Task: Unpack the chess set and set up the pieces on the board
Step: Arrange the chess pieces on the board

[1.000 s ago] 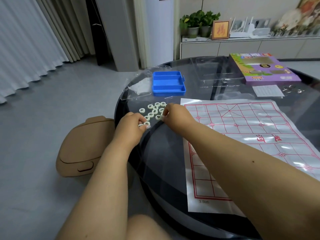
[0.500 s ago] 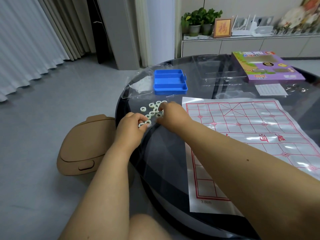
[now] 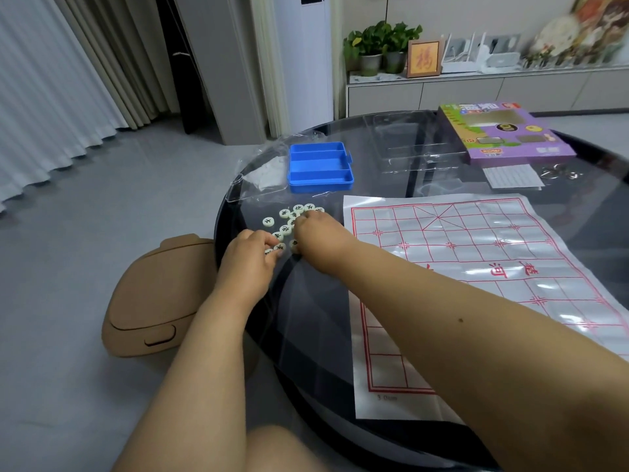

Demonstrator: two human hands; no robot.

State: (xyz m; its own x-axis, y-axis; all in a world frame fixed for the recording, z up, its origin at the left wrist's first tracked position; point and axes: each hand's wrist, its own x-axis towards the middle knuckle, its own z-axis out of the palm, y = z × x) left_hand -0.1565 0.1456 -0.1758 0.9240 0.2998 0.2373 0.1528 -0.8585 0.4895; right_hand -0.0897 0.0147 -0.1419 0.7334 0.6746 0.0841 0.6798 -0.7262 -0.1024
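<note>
- You were in the sorting step: pieces (image 3: 285, 228) lay unpacked in a loose cluster on the counter (image 3: 316, 321), left of the board (image 3: 476, 267), none on it yet.
- Your left hand (image 3: 250, 257) had fingers curled onto a couple of pieces at its tips.
- Your right hand (image 3: 315, 233) rested among the cluster; its grip was hidden, can't tell.
- The blue tray (image 3: 320, 165) sat empty just beyond.
- Next move likely called for carrying pieces right onto the board's grid points.

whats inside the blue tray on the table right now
The blue plastic tray sits open, and its three long compartments show only bare blue floor. The round white chess pieces lie outside it on the dark glass table. The near wall hides a strip of the front compartment.
</note>
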